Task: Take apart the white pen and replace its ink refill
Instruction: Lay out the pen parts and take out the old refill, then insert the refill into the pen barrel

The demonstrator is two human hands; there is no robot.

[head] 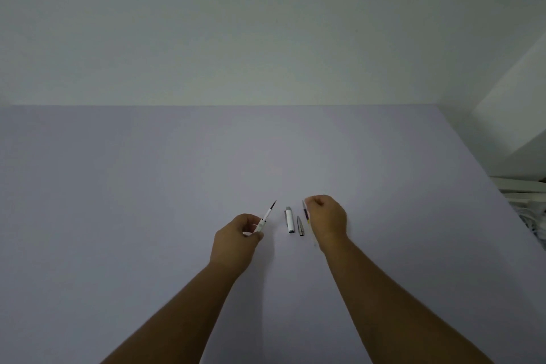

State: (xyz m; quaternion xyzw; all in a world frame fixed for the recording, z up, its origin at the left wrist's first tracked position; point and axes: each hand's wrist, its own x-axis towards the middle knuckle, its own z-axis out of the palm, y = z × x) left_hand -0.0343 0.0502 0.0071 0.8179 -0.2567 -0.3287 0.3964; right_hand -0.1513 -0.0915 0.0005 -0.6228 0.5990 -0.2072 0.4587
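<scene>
left hand (236, 241): closest to me, curled, thumb and fingertips pinching the white pen body (261, 224) near its lower end; it's held up off the table (147, 186), tilted away and to the right
refill in the body (270, 209): a thin white stick with a dark tip pokes out the far end of the body; can't tell if that's the old one or the new one, too small
right hand (326, 220): loosely fisted, knuckles up, fingers closed around a thin stick (305, 211) at its left edge; looks like another refill, with a bit of yellow and dark on it; the hand hides most of it, and the grip itself is out of sight
tip cone (300, 226): small grey tapered piece lying flat on the table just left of the right hand; nobody's touching it
cap (289, 220): white with a silvery end, lying flat just beside the cone, between the two hands; also left alone
done so far: I'd say taking it apart is finished; cap and cone are off and parked
left to do: my guess is the swap is mid-way; the right refill has to be seated in the body, then cone and cap go back on
</scene>
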